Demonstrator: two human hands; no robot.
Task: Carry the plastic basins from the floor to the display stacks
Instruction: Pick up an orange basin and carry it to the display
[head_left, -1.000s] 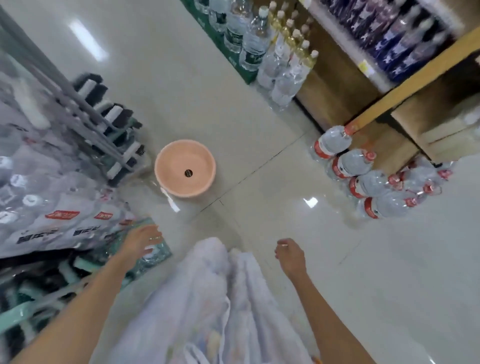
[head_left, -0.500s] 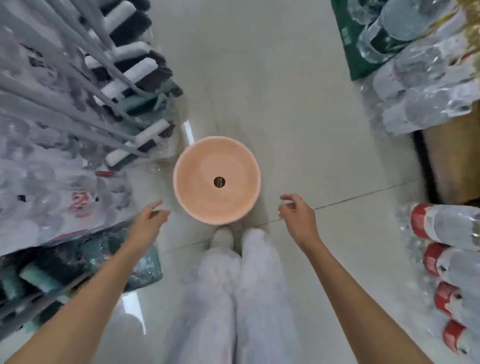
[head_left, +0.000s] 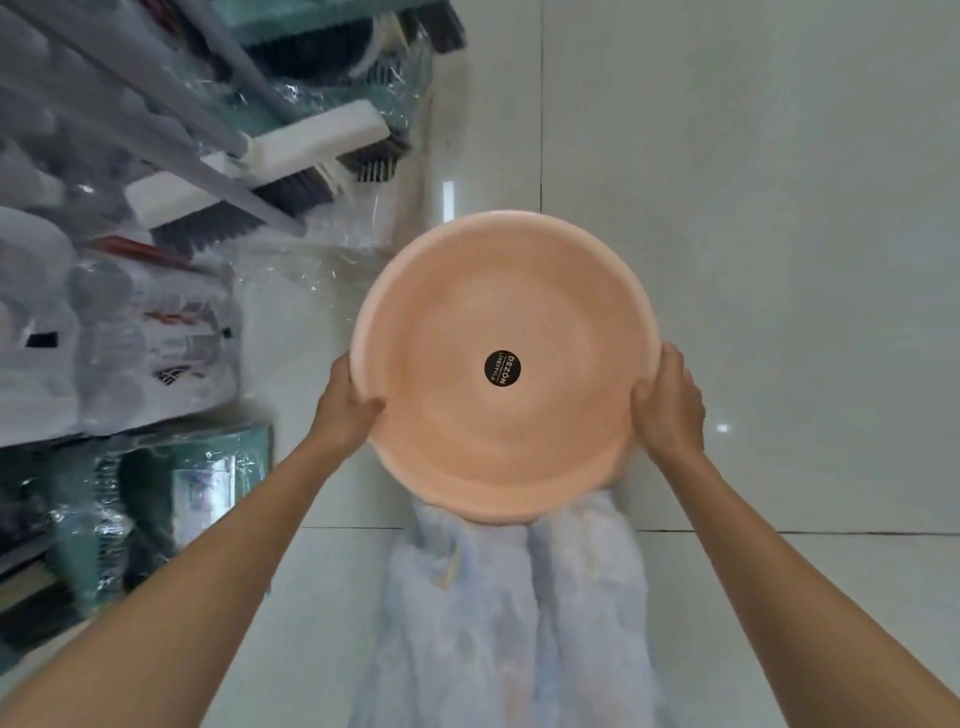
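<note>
Partly hidden fingers (head_left: 675, 364) behind basin (head_left: 498, 291)

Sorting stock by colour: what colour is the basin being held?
Peach-pink basin, with a black round sticker; head view.

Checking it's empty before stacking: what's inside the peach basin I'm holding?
Inside the peach basin, only a round black sticker at the centre of the bottom; otherwise it looks empty. Left hand and right hand grip the rim. Whatever lies underneath is hidden.

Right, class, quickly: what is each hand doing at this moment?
Left hand: closed on the left rim of the peach plastic basin.
Right hand: closed on the basin's right rim.
</note>
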